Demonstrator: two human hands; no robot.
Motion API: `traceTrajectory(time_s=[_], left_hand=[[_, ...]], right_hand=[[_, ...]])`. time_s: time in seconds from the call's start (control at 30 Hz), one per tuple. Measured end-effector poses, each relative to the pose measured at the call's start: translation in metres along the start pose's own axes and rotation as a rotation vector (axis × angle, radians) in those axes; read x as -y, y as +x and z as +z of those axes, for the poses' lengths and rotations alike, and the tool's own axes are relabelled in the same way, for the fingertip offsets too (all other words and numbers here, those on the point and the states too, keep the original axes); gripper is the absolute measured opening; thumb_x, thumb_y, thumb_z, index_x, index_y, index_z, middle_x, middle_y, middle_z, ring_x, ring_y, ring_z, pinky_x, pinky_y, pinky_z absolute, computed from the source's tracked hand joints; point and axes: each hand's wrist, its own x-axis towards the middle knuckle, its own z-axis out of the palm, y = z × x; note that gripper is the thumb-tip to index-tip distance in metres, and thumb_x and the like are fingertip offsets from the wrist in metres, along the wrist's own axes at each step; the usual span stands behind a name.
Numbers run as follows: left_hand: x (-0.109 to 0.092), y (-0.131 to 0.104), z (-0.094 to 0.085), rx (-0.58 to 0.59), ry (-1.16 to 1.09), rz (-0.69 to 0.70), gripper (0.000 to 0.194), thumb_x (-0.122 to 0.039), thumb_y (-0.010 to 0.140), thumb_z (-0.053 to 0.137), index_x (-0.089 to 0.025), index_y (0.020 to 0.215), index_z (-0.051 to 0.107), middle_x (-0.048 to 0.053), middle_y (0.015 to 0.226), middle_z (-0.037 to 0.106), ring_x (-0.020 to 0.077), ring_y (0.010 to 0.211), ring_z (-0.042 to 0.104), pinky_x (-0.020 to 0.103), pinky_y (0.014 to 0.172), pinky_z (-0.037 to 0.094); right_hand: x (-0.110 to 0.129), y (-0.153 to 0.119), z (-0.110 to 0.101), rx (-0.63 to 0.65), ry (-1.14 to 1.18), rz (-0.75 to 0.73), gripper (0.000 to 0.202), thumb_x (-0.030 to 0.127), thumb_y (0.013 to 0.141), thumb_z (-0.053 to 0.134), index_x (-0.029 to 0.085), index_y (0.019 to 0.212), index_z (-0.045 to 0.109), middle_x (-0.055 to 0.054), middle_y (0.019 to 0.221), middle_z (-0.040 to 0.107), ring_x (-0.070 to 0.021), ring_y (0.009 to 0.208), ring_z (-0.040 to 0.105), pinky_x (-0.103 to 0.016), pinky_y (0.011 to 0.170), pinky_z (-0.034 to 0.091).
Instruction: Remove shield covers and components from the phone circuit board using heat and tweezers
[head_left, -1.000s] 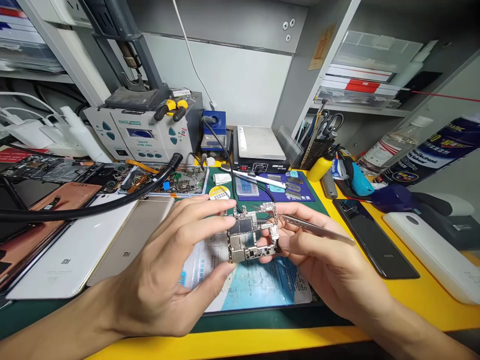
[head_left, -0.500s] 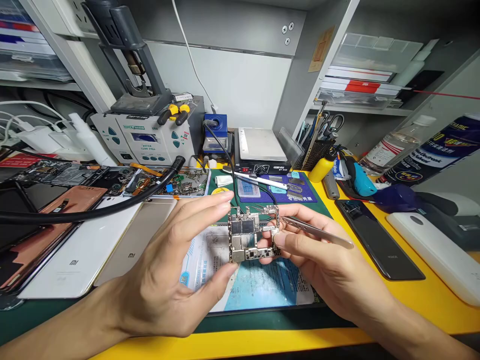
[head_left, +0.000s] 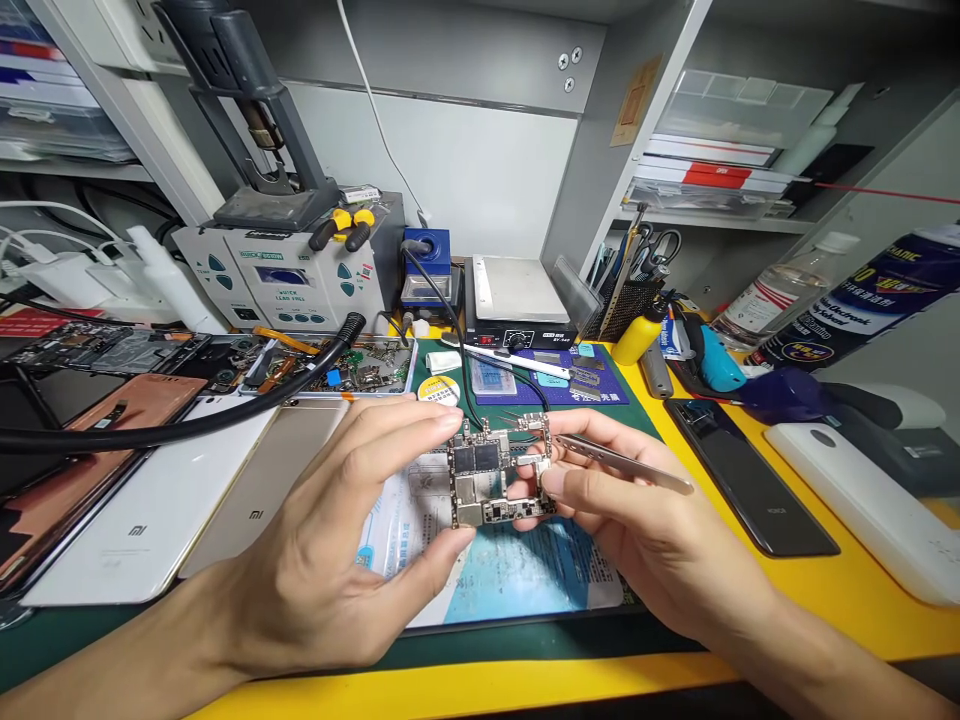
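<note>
A phone circuit board (head_left: 477,458) is held up above the mat, its face with dark chips and metal shields turned toward me. My left hand (head_left: 352,520) grips its left side, thumb at the bottom edge and fingertips at the top corner. The right edge is pinched between the thumb and fingers of my right hand (head_left: 622,500), some fingers showing behind the board's cut-out. Metal tweezers (head_left: 630,465) also rest in my right hand, slanting across the fingers. Beneath the board lies a blue and white printed sheet (head_left: 517,585).
A hot-air station (head_left: 281,275) with a thick black hose (head_left: 225,425) stands back left. A small heating plate (head_left: 517,290) sits behind the hands. Phone back covers (head_left: 135,500) lie at left; a black phone (head_left: 750,475) and white case (head_left: 855,510) lie at right. Bottles stand far right.
The whole view has shifted slightly, so most things appear a little further left. Both hands keep the same hold on the circuit board, and the tweezers stay in the right hand.
</note>
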Motion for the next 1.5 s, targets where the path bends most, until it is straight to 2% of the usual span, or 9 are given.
traceTrajectory(time_s=[0.2, 0.4, 0.63, 0.83, 0.97, 1.17, 1.27, 1.5], left_hand=[[0.001, 0.002, 0.001, -0.013, -0.002, -0.012, 0.073, -0.01, 0.093, 0.081, -0.011, 0.159, 0.049, 0.015, 0.146, 0.068, 0.0223, 0.145, 0.064, 0.038, 0.131, 0.051], [0.002, 0.0, 0.006, -0.012, -0.003, -0.027, 0.069, -0.011, 0.095, 0.08, -0.009, 0.158, 0.05, 0.016, 0.148, 0.066, 0.0229, 0.146, 0.062, 0.038, 0.13, 0.051], [0.004, 0.0, 0.005, 0.017, 0.027, -0.017, 0.066, -0.019, 0.099, 0.079, -0.011, 0.158, 0.052, 0.014, 0.146, 0.065, 0.0212, 0.144, 0.063, 0.035, 0.127, 0.053], [0.004, 0.001, 0.004, 0.005, 0.034, 0.014, 0.063, -0.017, 0.1, 0.077, -0.012, 0.157, 0.051, 0.015, 0.147, 0.066, 0.0216, 0.143, 0.065, 0.035, 0.126, 0.055], [0.004, 0.0, 0.004, -0.014, 0.037, 0.024, 0.062, -0.016, 0.1, 0.076, -0.015, 0.156, 0.052, 0.015, 0.145, 0.067, 0.0225, 0.14, 0.067, 0.038, 0.123, 0.059], [0.007, -0.001, 0.007, -0.046, 0.051, 0.03, 0.06, -0.019, 0.099, 0.079, -0.014, 0.153, 0.054, 0.015, 0.144, 0.068, 0.0235, 0.14, 0.067, 0.039, 0.122, 0.06], [0.009, -0.002, 0.008, -0.054, 0.06, 0.035, 0.057, -0.018, 0.099, 0.077, -0.015, 0.152, 0.055, 0.014, 0.143, 0.068, 0.0226, 0.139, 0.068, 0.038, 0.122, 0.059], [0.011, -0.001, 0.006, -0.07, 0.089, 0.057, 0.057, -0.019, 0.1, 0.076, -0.015, 0.152, 0.055, 0.015, 0.144, 0.069, 0.0237, 0.139, 0.069, 0.039, 0.122, 0.059]], right_hand=[[0.003, 0.006, 0.001, -0.021, 0.008, -0.038, 0.024, 0.02, 0.083, 0.098, 0.021, 0.104, 0.087, -0.005, 0.09, 0.084, -0.0208, 0.08, 0.082, -0.03, 0.074, 0.066], [0.001, 0.015, -0.004, -0.001, -0.071, -0.094, 0.031, 0.025, 0.081, 0.102, 0.02, 0.108, 0.087, -0.003, 0.088, 0.083, -0.0202, 0.076, 0.082, -0.031, 0.075, 0.062], [0.001, 0.015, -0.002, 0.023, -0.093, -0.111, 0.035, 0.025, 0.077, 0.105, 0.02, 0.108, 0.088, -0.003, 0.088, 0.084, -0.0193, 0.076, 0.082, -0.03, 0.073, 0.057], [0.002, 0.015, -0.004, 0.056, -0.104, -0.129, 0.035, 0.026, 0.078, 0.105, 0.02, 0.109, 0.088, -0.004, 0.092, 0.086, -0.0198, 0.077, 0.082, -0.032, 0.076, 0.061], [0.005, 0.016, -0.005, 0.075, -0.088, -0.127, 0.029, 0.025, 0.08, 0.101, 0.019, 0.106, 0.089, -0.003, 0.087, 0.083, -0.0165, 0.075, 0.078, -0.029, 0.07, 0.064], [0.004, 0.024, -0.008, 0.1, -0.122, -0.137, 0.033, 0.021, 0.067, 0.1, 0.019, 0.097, 0.087, 0.0, 0.076, 0.075, -0.015, 0.06, 0.067, -0.034, 0.06, 0.069], [0.0, 0.027, -0.007, 0.11, -0.12, -0.136, 0.034, 0.02, 0.064, 0.101, 0.019, 0.094, 0.084, 0.001, 0.076, 0.074, -0.0129, 0.057, 0.063, -0.035, 0.058, 0.069], [-0.003, 0.029, -0.006, 0.128, -0.126, -0.14, 0.04, 0.023, 0.063, 0.105, 0.018, 0.095, 0.082, 0.0, 0.078, 0.075, -0.0147, 0.06, 0.066, -0.035, 0.058, 0.069]])
